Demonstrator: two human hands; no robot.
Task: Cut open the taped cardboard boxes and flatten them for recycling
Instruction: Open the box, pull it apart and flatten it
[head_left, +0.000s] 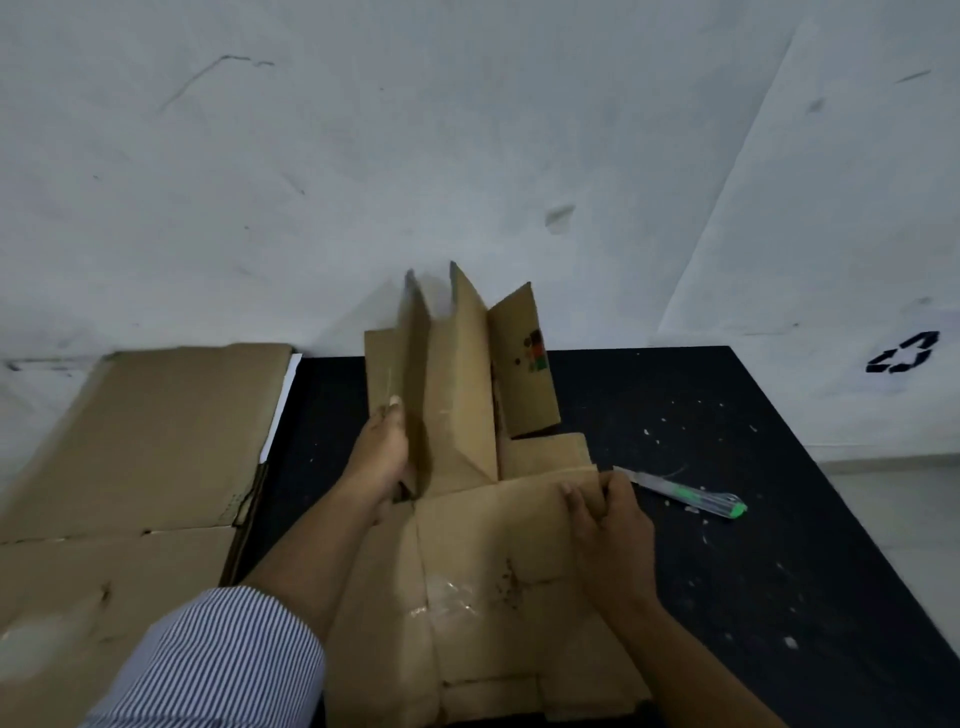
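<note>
My left hand (382, 452) grips an upright flap of the cut-open box (467, 561), which lies half unfolded in the middle of the black tabletop (727, 415). My right hand (610, 525) pinches the box's right edge. The knife (680, 491) lies just beside that hand, and flattened cardboard (140, 441) lies at the left.

Left hand (382, 457), right hand (610, 535) gripping box (467, 561), cutter (685, 493) beside
</note>
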